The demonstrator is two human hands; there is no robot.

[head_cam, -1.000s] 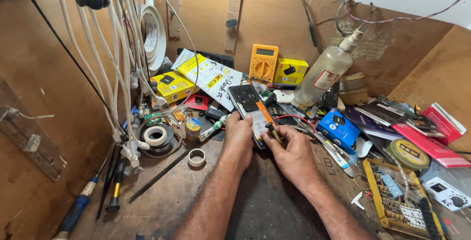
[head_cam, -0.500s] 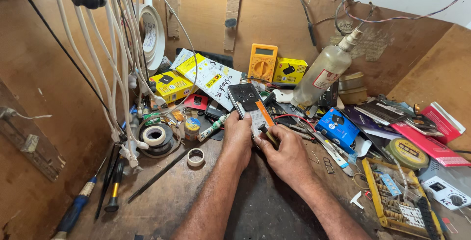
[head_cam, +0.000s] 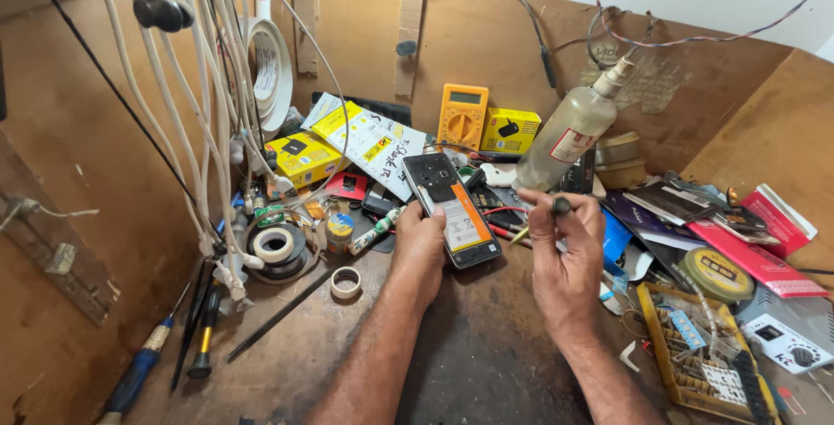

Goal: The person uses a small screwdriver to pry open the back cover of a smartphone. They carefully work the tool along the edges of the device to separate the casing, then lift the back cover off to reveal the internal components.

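Clearly, the left hand (head_cam: 423, 247) props up an opened phone (head_cam: 452, 209) with its back cover off, its fingers wrapped around the lower left edge so that the slab tilts toward the head camera and its insides face up. An orange-and-white battery fills the lower half, with dark boards and shields above it. The right hand (head_cam: 565, 255), at about three o'clock from the phone and just beside it, pinches a slim screwdriver (head_cam: 549, 215) by its dark round cap, fingers closed narrowly on the handle, the shaft slanting down toward the phone's right edge.

Both hands hover low over the worn brown desk (head_cam: 452, 364), whose wood is scuffed and stained. At twelve o'clock stands a yellow multimeter (head_cam: 462, 116) against the back wall; at one o'clock leans a cloudy plastic bottle (head_cam: 569, 134) with a nozzle. Toward nine o'clock lie tape rolls (head_cam: 274, 244), flat and ring-shaped, under hanging white cables (head_cam: 204, 103). At four o'clock sits a yellow compartment tray (head_cam: 695, 355) of small parts.
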